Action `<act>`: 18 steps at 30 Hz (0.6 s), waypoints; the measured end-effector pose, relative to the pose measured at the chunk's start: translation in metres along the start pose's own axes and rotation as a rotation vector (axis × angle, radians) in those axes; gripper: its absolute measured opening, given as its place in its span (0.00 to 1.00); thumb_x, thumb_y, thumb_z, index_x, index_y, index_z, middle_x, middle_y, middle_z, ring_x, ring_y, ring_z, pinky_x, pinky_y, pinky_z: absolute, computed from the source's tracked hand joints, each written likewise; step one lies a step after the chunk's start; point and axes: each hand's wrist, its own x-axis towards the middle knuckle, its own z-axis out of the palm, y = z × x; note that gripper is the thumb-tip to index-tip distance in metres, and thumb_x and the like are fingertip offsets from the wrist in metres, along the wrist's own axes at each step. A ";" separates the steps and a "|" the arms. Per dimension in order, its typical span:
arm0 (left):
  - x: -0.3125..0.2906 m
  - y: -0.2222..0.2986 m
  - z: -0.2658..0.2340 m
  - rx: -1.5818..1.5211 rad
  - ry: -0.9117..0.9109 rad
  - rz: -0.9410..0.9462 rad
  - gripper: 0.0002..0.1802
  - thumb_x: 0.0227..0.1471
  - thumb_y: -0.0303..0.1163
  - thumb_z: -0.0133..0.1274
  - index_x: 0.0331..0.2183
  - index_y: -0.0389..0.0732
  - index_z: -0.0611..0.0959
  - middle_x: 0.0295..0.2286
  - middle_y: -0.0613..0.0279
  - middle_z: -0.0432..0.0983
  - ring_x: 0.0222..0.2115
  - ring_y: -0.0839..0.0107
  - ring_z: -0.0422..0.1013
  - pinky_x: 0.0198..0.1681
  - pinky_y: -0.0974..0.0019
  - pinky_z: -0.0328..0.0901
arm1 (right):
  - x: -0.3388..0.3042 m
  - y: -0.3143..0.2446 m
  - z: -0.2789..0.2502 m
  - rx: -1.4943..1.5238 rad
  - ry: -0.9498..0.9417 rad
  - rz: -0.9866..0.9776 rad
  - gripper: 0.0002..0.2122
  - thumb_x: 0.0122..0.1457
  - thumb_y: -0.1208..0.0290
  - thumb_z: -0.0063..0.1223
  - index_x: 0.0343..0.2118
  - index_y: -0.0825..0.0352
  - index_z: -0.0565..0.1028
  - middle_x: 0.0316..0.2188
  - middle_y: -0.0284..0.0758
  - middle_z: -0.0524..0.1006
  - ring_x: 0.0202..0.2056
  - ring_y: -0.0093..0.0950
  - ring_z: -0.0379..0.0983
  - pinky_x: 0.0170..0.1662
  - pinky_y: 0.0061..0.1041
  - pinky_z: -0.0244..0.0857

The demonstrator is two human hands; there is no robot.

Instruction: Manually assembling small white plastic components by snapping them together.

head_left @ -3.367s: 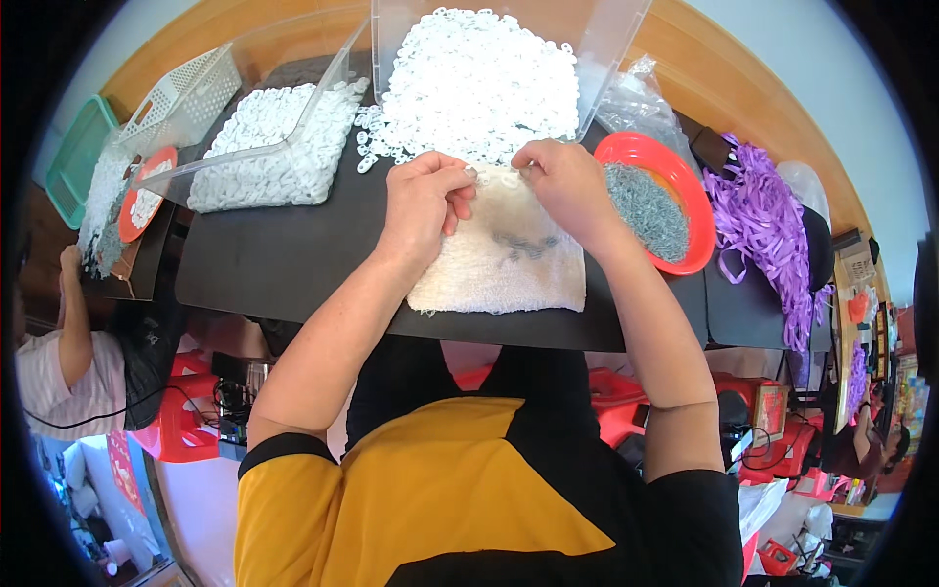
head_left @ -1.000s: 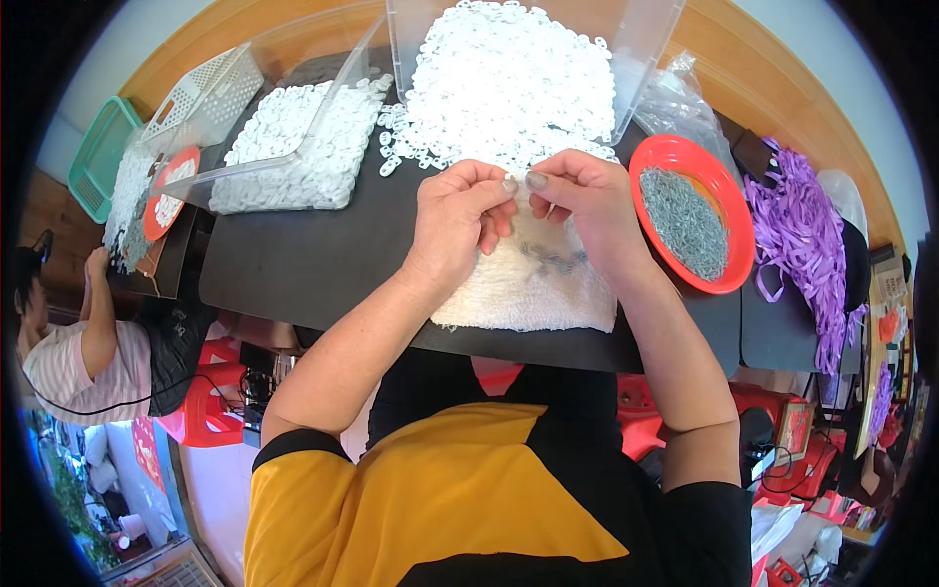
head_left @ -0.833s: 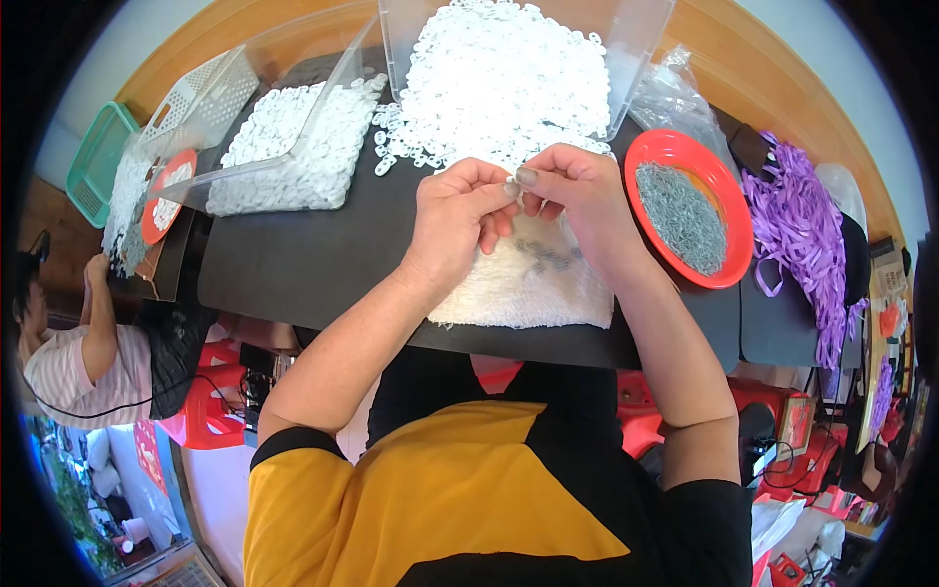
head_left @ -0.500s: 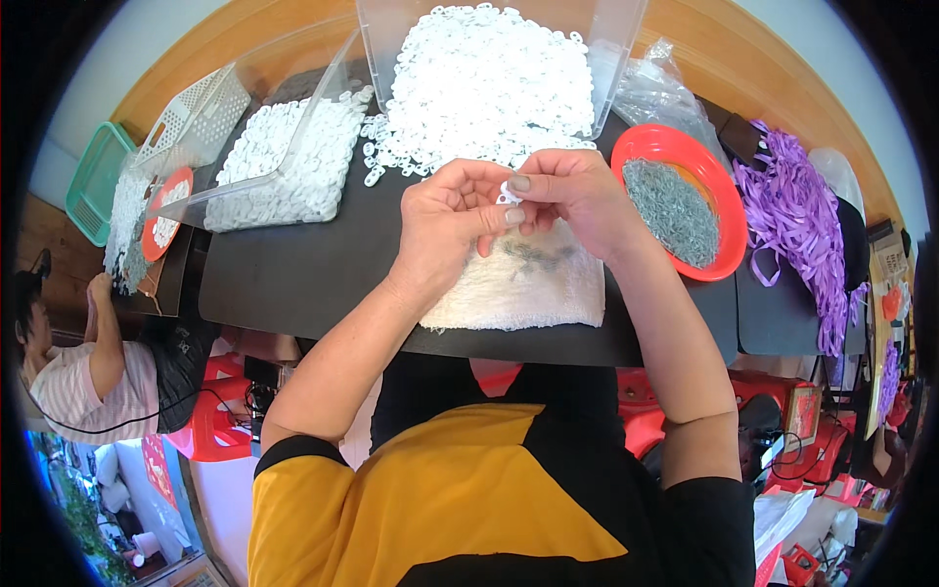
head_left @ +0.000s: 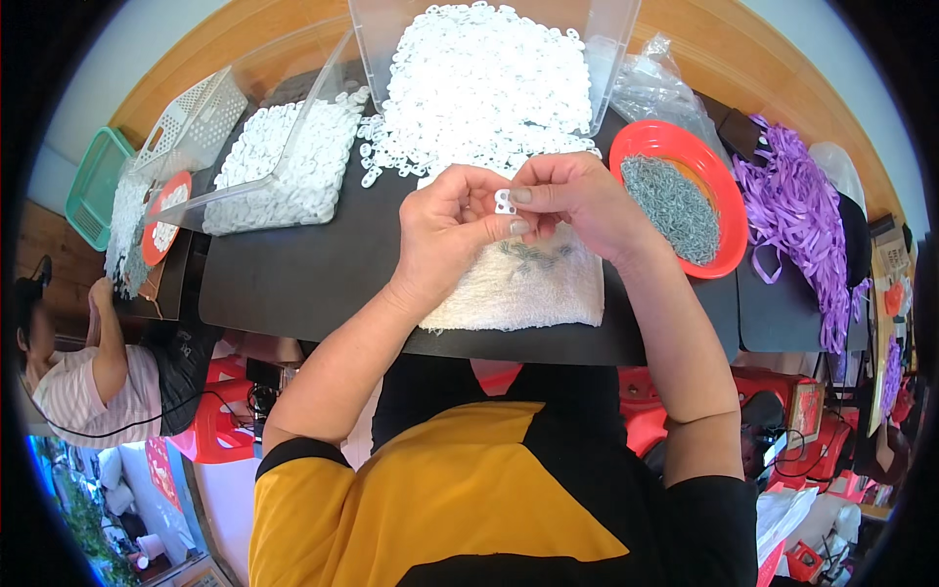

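Note:
Between my two hands is a small white plastic piece with holes (head_left: 505, 202). My left hand (head_left: 445, 220) is closed in a pinch at its left side. The thumb and fingers of my right hand (head_left: 572, 201) grip its right side. Both hands are over a cream cloth (head_left: 528, 293) with a few small grey metal bits (head_left: 533, 256) on it. Just beyond them lies a big heap of similar white pieces (head_left: 484, 83), spilling from a clear plastic bin (head_left: 616, 68).
To the right, a red bowl (head_left: 729, 249) holds small grey metal parts (head_left: 670, 210), beside purple ribbons (head_left: 802, 225). A clear box (head_left: 333, 108) of white pieces (head_left: 284, 166) is at left, on the dark table (head_left: 293, 279). Another person (head_left: 93, 382) sits at far left.
The white piece has turned between my fingers and shows more of its holed face. My hands have barely moved. The other person at far left has shifted slightly.

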 end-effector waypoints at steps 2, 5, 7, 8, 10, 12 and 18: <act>-0.001 0.000 -0.001 -0.008 -0.022 0.016 0.14 0.46 0.15 0.59 0.37 0.31 0.76 0.29 0.54 0.80 0.30 0.70 0.78 0.36 0.70 0.73 | -0.001 -0.002 0.001 0.003 -0.006 0.010 0.06 0.56 0.70 0.57 0.28 0.67 0.77 0.19 0.29 0.75 0.21 0.18 0.72 0.25 0.16 0.60; -0.004 0.001 -0.002 -0.016 -0.052 0.099 0.11 0.47 0.14 0.58 0.35 0.31 0.75 0.28 0.52 0.79 0.30 0.68 0.78 0.35 0.70 0.73 | -0.005 -0.004 0.004 0.055 -0.031 0.048 0.05 0.56 0.71 0.55 0.28 0.68 0.77 0.19 0.30 0.75 0.20 0.19 0.72 0.23 0.15 0.60; -0.005 -0.002 -0.004 -0.088 -0.092 0.156 0.10 0.48 0.14 0.56 0.34 0.29 0.75 0.28 0.49 0.79 0.30 0.65 0.79 0.34 0.69 0.74 | -0.005 -0.004 0.007 0.094 -0.041 0.080 0.05 0.56 0.72 0.55 0.28 0.68 0.76 0.19 0.31 0.76 0.18 0.20 0.73 0.21 0.14 0.61; -0.006 -0.004 -0.005 -0.088 -0.092 0.156 0.10 0.48 0.14 0.56 0.34 0.29 0.75 0.28 0.49 0.79 0.30 0.65 0.79 0.34 0.69 0.74 | -0.005 -0.003 0.009 0.094 -0.041 0.080 0.05 0.56 0.72 0.55 0.28 0.68 0.76 0.19 0.31 0.76 0.18 0.20 0.73 0.21 0.14 0.61; -0.006 -0.006 -0.005 -0.194 -0.101 0.130 0.13 0.45 0.17 0.61 0.36 0.32 0.78 0.29 0.61 0.77 0.29 0.75 0.75 0.33 0.72 0.69 | -0.006 -0.001 0.010 0.167 -0.050 0.090 0.05 0.56 0.73 0.56 0.27 0.69 0.76 0.18 0.32 0.75 0.18 0.21 0.73 0.20 0.14 0.61; -0.007 -0.004 -0.005 -0.179 -0.096 0.135 0.12 0.45 0.17 0.61 0.35 0.32 0.78 0.29 0.59 0.77 0.30 0.73 0.75 0.33 0.71 0.70 | -0.007 -0.002 0.013 0.203 -0.049 0.084 0.05 0.55 0.73 0.56 0.26 0.69 0.75 0.17 0.32 0.75 0.17 0.21 0.72 0.20 0.14 0.60; -0.005 0.001 -0.002 -0.293 -0.114 0.088 0.09 0.46 0.17 0.61 0.31 0.33 0.77 0.28 0.58 0.77 0.29 0.72 0.75 0.34 0.71 0.70 | -0.005 0.003 0.013 0.319 -0.087 0.072 0.06 0.54 0.74 0.58 0.25 0.70 0.74 0.16 0.32 0.73 0.16 0.22 0.72 0.18 0.15 0.59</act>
